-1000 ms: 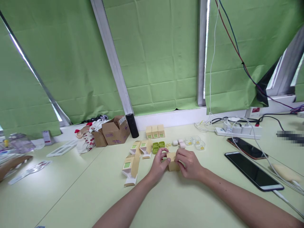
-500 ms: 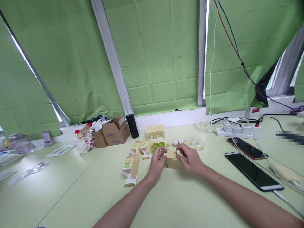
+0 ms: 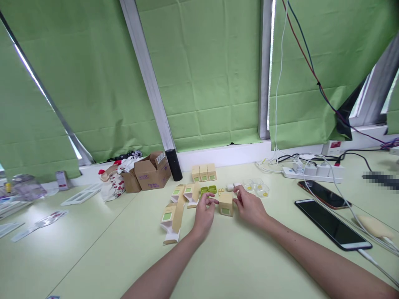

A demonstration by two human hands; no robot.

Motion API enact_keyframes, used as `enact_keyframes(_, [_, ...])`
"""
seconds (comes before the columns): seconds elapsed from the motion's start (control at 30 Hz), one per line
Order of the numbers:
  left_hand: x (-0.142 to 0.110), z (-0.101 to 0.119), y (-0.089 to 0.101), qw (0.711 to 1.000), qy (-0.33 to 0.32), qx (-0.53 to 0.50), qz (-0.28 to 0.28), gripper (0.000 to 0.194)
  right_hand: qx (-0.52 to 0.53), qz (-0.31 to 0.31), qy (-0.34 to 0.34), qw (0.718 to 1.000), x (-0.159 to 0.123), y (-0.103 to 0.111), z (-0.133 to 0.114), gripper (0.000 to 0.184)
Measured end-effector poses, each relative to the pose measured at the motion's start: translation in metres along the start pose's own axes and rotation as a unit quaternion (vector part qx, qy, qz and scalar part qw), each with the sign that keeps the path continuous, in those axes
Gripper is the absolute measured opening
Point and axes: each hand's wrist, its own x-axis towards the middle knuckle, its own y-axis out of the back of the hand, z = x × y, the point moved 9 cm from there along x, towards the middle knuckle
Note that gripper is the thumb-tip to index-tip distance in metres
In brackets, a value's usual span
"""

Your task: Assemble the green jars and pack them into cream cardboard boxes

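Note:
A small kraft cardboard box (image 3: 226,201) stands closed on the table between my hands, its green window towards me. My left hand (image 3: 205,214) is at the box's left side, fingers loosely bent and apart, with a fingertip at or very near the edge. On the right side, my right hand (image 3: 249,206) has thumb and forefinger apart close to the box; whether they touch it I cannot tell. Behind it are green square cups (image 3: 208,189), small yellow pieces (image 3: 220,191), white rolls (image 3: 230,187) and clear containers with yellow bits (image 3: 262,191). Unfolded boxes (image 3: 171,216) lie to the left.
Several matching closed boxes (image 3: 203,172) stand at the back. A black cylinder (image 3: 173,165) and an open carton (image 3: 152,172) are further left. To the right lie two phones (image 3: 332,224), cables and a white power strip (image 3: 311,174).
The box has turned from its plain side to its green-window side. My right hand has come off its top and both hands have loosened to its sides.

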Motion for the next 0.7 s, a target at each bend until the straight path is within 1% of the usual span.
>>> enact_keyframes(0.07, [0.0, 0.002, 0.002, 1.0, -0.005, 0.023, 0.005, 0.019, -0.016, -0.038, -0.038, 0.998, 0.001, -0.008, 0.009, 0.022])
enact_keyframes(0.13, [0.0, 0.003, 0.003, 0.999, -0.006, 0.046, 0.012, 0.013, -0.027, -0.065, -0.048, 0.996, 0.001, -0.014, 0.013, 0.018])
enact_keyframes(0.23, [0.001, 0.001, 0.004, 0.998, 0.003, 0.062, 0.015, 0.009, -0.031, -0.074, -0.04, 0.996, 0.001, -0.017, 0.012, 0.016])
enact_keyframes(0.33, [0.002, -0.002, 0.004, 0.998, 0.009, 0.067, 0.014, 0.01, -0.03, -0.078, -0.031, 0.996, 0.0, -0.018, 0.01, 0.02])
enact_keyframes(0.4, [0.002, -0.003, 0.004, 0.997, 0.009, 0.07, 0.012, 0.012, -0.027, -0.082, -0.024, 0.996, 0.0, -0.017, 0.01, 0.026])
enact_keyframes(0.5, [0.002, -0.005, 0.004, 0.997, 0.011, 0.072, 0.01, 0.015, -0.004, -0.097, -0.013, 0.995, -0.001, -0.015, 0.01, 0.044])
enact_keyframes(0.6, [0.002, -0.005, 0.003, 0.998, 0.012, 0.064, 0.009, 0.014, 0.059, -0.104, -0.003, 0.993, -0.001, -0.01, 0.007, 0.065])
enact_keyframes(0.7, [0.002, -0.005, 0.004, 0.999, 0.013, 0.051, 0.01, 0.013, 0.115, -0.085, 0.004, 0.99, 0.0, -0.005, -0.003, 0.074])
